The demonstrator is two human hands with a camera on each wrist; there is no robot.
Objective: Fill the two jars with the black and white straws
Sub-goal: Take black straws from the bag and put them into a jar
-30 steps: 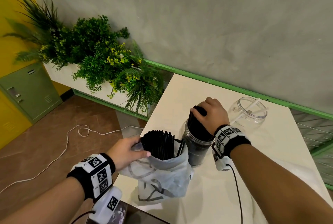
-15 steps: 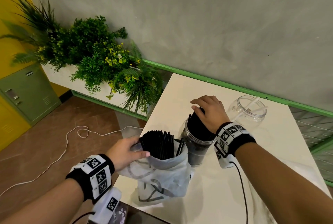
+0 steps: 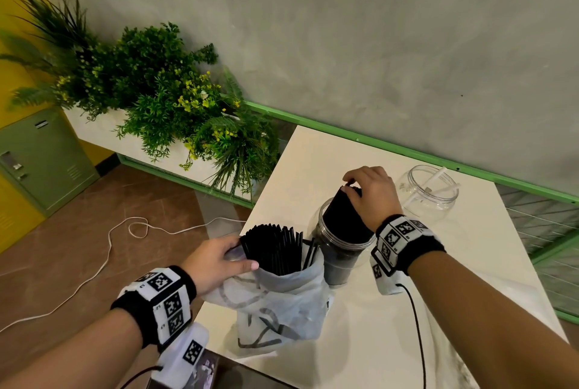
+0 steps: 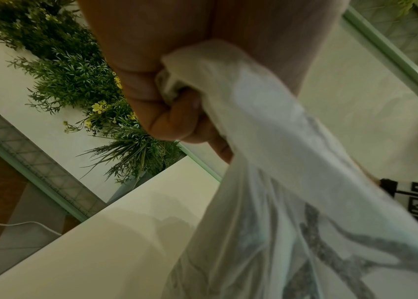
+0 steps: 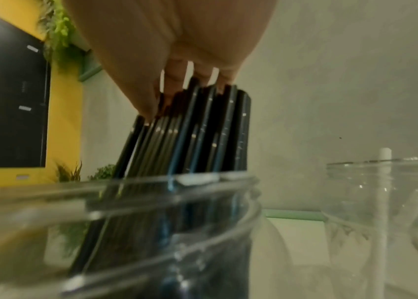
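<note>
A clear jar (image 3: 338, 254) stands mid-table, packed with a leaning bundle of black straws (image 3: 344, 216). My right hand (image 3: 349, 185) arches over the bundle, with its thumb and fingertips pinching the top ends (image 5: 190, 131). My left hand (image 3: 242, 252) grips the rim of a white plastic bag (image 3: 282, 301), and its fingers are curled into the plastic (image 4: 279, 182). More black straws (image 3: 272, 247) stick up out of the bag. A second clear jar (image 3: 429, 194) stands behind my right hand with a single white straw (image 3: 434, 180) in it.
The white table (image 3: 360, 341) meets a grey wall behind a green rail (image 3: 407, 150). To its left are a planter of green plants (image 3: 163, 97), a green cabinet (image 3: 40, 157) and a white cable (image 3: 125, 229) on the brown floor.
My right hand has shifted from gripping the side of the bundle in the jar to its top ends, and it sits a little higher. My left hand and the bag have stayed put.
</note>
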